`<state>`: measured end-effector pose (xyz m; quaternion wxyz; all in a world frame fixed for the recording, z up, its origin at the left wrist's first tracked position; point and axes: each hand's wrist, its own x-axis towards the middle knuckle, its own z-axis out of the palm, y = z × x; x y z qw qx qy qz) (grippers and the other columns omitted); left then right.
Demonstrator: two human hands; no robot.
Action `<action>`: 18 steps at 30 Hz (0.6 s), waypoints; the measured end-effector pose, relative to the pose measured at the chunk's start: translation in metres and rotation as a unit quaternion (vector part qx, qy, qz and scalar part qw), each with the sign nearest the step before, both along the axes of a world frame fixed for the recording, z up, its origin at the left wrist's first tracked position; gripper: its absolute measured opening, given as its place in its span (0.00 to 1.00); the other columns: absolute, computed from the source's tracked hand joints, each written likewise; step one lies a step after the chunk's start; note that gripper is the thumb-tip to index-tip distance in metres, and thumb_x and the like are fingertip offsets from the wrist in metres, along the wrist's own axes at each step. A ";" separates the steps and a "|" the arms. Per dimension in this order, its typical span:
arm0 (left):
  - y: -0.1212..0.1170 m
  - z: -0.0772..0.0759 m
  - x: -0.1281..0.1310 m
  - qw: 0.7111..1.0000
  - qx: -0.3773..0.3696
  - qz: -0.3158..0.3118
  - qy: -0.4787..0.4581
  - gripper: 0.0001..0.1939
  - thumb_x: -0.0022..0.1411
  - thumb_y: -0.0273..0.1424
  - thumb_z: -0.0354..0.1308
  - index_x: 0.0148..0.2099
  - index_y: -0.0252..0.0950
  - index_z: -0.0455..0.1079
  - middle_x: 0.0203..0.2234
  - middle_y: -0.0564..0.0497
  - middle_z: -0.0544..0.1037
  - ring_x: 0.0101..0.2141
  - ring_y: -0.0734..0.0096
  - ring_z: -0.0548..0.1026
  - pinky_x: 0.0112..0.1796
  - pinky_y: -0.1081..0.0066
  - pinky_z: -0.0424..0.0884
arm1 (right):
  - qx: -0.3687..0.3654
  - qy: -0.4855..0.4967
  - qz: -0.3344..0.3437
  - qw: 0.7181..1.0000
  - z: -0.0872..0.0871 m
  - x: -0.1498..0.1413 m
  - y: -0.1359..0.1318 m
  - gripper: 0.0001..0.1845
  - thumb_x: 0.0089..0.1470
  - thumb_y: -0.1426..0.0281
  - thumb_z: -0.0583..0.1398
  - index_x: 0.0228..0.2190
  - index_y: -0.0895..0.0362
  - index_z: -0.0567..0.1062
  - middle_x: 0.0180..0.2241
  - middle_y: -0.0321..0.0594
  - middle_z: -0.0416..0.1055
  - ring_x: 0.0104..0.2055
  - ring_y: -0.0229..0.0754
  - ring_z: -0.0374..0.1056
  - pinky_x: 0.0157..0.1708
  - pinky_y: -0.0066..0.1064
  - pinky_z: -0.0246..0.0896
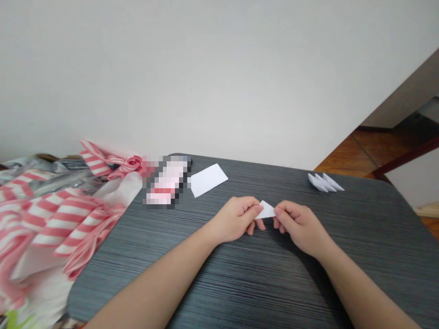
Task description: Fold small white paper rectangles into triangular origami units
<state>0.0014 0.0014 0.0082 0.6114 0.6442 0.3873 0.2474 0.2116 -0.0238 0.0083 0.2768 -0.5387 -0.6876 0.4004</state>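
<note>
Between my two hands is a small folded paper triangle point(265, 210), white, with its point facing away from me. My left hand point(238, 218) pinches its left corner between thumb and fingers. The right corner is gripped by the thumb and fingertips of my right hand point(298, 224). Both hands hover just above the dark table point(240, 283). Farther back, left of the hands, lies a flat white paper rectangle point(209, 180). Several folded white paper pieces point(325, 183) sit in an overlapping row at the back right of the table.
A pixelated phone-like object point(168, 180) lies at the table's back left, beside the paper rectangle. Pink-and-white striped fabric point(68, 214) is heaped left of the table. A pale wall point(219, 82) rises behind the table, and brown floor point(353, 151) shows at the right.
</note>
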 end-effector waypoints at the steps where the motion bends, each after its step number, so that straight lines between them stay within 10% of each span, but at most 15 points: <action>1: 0.000 0.000 0.000 1.000 -0.002 0.001 -0.005 0.18 0.70 0.41 0.49 0.35 0.32 0.69 0.29 0.48 0.81 0.18 0.79 0.70 0.21 0.78 0.63 | 0.009 -0.002 -0.004 1.000 0.000 0.000 0.000 0.16 0.63 0.67 0.54 0.25 0.56 0.73 0.19 0.33 0.68 0.22 0.36 0.63 0.25 0.28 0.57; 18: 0.000 -0.007 0.000 0.998 -0.042 0.033 -0.037 0.17 0.69 0.40 0.51 0.35 0.32 0.68 0.30 0.45 0.82 0.17 0.80 0.69 0.19 0.79 0.61 | 0.052 0.016 -0.061 0.997 0.002 -0.001 -0.001 0.19 0.65 0.63 0.53 0.25 0.56 0.72 0.20 0.35 0.68 0.23 0.38 0.64 0.28 0.28 0.58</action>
